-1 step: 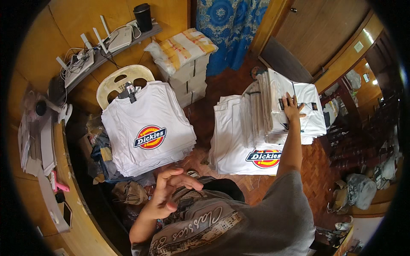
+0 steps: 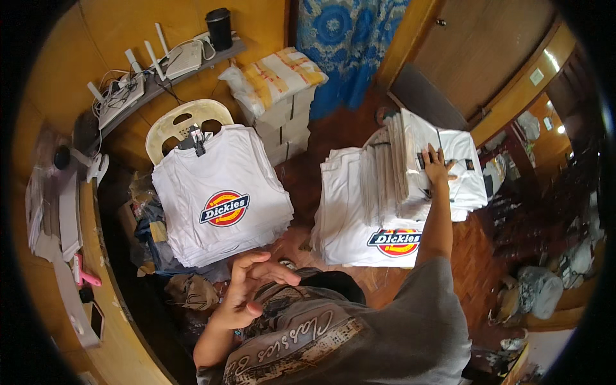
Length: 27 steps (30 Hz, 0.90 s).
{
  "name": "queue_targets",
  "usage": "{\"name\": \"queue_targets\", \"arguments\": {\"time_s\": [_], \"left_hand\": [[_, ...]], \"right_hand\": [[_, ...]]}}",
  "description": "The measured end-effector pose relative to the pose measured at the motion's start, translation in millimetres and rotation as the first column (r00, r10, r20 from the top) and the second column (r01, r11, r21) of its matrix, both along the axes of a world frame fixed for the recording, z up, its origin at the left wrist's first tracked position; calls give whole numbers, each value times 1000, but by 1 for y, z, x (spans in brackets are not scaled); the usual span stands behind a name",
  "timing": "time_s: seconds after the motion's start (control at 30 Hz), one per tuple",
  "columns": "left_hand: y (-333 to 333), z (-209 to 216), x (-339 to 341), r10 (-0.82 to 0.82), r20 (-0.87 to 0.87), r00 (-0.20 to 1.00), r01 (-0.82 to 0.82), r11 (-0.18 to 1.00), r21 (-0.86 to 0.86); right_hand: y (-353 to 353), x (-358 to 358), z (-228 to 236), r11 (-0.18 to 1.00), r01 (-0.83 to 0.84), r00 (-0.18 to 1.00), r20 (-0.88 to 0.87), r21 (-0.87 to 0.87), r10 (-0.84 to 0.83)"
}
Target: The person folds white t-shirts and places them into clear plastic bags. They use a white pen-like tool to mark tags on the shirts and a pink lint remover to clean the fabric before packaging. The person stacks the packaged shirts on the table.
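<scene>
Right hand (image 2: 437, 168): flat on top of the bagged packs (image 2: 401, 186), palm down, fingers spread. Contact only, no pinch that you can see. How hard you're pressing, can't tell.

Left hand (image 2: 249, 292): up in front of your shirt, fingers half curled, thumb well apart from them. Nothing in it. Closest thing is the near edge of the left pile (image 2: 224, 173), not touching.

Packs sit on the right pile (image 2: 343, 212), covering its far and right parts; the print (image 2: 396, 242) at the near edge is mostly uncovered. Your right hand is over the top of the stack, so the packs' left edges are off to the side of your fingers, free to get at.

Handling, my guess: each pack light, whole stack fairly heavy. Soft cloth inside, slick plastic outside, so layers may slide on each other. Not fragile, just creases. Take a stack from underneath, both sides; a single pack by its edge, thumb on top. Loose shirts are floppier, so support them broadly underneath.
</scene>
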<state>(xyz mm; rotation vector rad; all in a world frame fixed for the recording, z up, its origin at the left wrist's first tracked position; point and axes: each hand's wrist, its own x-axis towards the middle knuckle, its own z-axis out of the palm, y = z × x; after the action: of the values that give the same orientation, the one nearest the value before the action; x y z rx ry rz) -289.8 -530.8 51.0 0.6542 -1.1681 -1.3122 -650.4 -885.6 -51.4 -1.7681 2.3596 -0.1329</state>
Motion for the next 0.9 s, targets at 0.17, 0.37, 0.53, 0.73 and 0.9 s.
{"name": "queue_targets", "arguments": {"time_s": [0.17, 0.37, 0.53, 0.73, 0.9], "left_hand": [[23, -9, 18, 113, 38, 993, -113, 993, -19], [82, -32, 24, 463, 233, 855, -517, 793, 322], [142, -81, 15, 726, 345, 595, -793, 458, 402], [209, -88, -18, 831, 470, 297, -867, 28, 498], [240, -101, -53, 664, 715, 220, -883, -177, 436]], "right_hand": [[-19, -22, 2, 941, -331, 934, -116, 73, 338], [1, 70, 40, 790, -310, 899, -433, -528, 64], [30, 265, -138, 549, -685, 161, 634, -480, 756], [77, 352, -282, 522, -849, 523, 261, 80, 811], [87, 351, -301, 731, -666, 746, 169, 149, 644]]}}
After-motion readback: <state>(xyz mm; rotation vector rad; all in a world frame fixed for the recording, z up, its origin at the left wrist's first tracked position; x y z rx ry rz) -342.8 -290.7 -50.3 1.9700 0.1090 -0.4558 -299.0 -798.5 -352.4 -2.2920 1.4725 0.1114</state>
